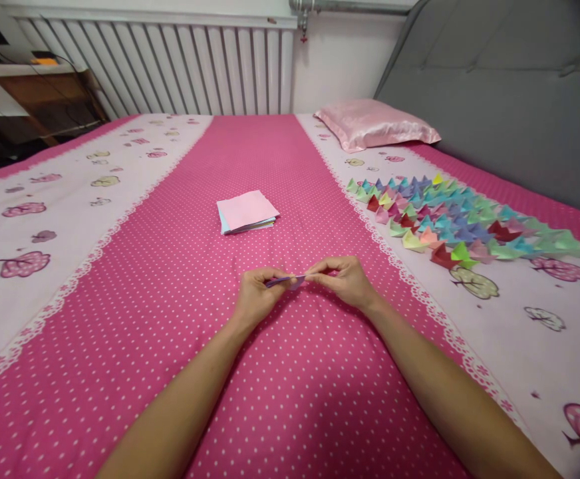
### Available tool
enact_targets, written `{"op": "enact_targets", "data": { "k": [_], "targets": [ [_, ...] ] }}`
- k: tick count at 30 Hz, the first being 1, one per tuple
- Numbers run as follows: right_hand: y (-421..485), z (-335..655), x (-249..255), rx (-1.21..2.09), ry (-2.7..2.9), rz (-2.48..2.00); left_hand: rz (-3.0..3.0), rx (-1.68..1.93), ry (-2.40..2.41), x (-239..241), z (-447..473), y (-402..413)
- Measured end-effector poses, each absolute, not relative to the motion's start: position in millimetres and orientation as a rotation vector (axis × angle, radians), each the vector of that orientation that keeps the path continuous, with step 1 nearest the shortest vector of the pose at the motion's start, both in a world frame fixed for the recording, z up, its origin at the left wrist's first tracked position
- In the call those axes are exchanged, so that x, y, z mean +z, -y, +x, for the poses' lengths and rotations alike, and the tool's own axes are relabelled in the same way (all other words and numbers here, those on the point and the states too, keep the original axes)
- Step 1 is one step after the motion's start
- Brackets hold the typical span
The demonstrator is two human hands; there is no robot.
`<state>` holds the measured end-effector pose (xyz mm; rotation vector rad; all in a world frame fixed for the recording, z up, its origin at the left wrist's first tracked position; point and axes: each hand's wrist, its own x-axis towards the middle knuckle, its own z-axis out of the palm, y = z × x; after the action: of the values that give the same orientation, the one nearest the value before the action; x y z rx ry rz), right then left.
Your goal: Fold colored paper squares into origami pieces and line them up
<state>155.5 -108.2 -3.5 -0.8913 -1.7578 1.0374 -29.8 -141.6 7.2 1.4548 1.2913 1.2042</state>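
Between my two hands is a small folded piece of purple paper [297, 283], seen nearly edge-on over the pink bedspread. My left hand [261, 291] pinches its left side between thumb and fingers. At the other end, the thumb and forefinger of my right hand [342, 279] close on the paper's right tip. Much of the paper is covered by my fingers, so its full folded shape does not show. Just beyond my hands lies a stack of square paper sheets [248, 210], pink on top with light blue and other colours beneath.
Rows of folded paper boats [449, 216] in many colours stand at the right on the dotted and tree-patterned bedspread [280, 399]. Behind them are a pink pillow [374, 124] and a grey padded headboard [509, 86]. A white radiator [170, 66] lines the far wall.
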Motion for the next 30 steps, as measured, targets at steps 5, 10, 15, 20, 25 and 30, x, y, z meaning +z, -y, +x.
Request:
{"op": "enact_targets", "data": {
  "k": [5, 10, 15, 20, 25, 30],
  "targets": [
    [108, 155, -3, 1.049, 1.804, -0.892, 1.465, 1.132, -1.304, 4, -31, 140],
    [113, 150, 0, 1.151, 1.878, -0.845, 1.453, 1.092, -1.262, 0, -33, 139],
    [112, 148, -3, 1.197, 1.771, -0.93, 1.372, 1.085, -1.145, -2, -32, 137],
    [106, 150, -7, 1.34, 1.576, -0.963, 1.181, 1.103, -1.049, -2, -32, 136],
    [106, 150, -7, 1.482, 1.397, -0.951, 1.166, 1.105, -1.026, -3, -32, 136],
    [107, 148, -5, 1.52, 1.336, -0.985, 1.142, 1.132, -1.053, -3, -31, 136]
  ]
}}
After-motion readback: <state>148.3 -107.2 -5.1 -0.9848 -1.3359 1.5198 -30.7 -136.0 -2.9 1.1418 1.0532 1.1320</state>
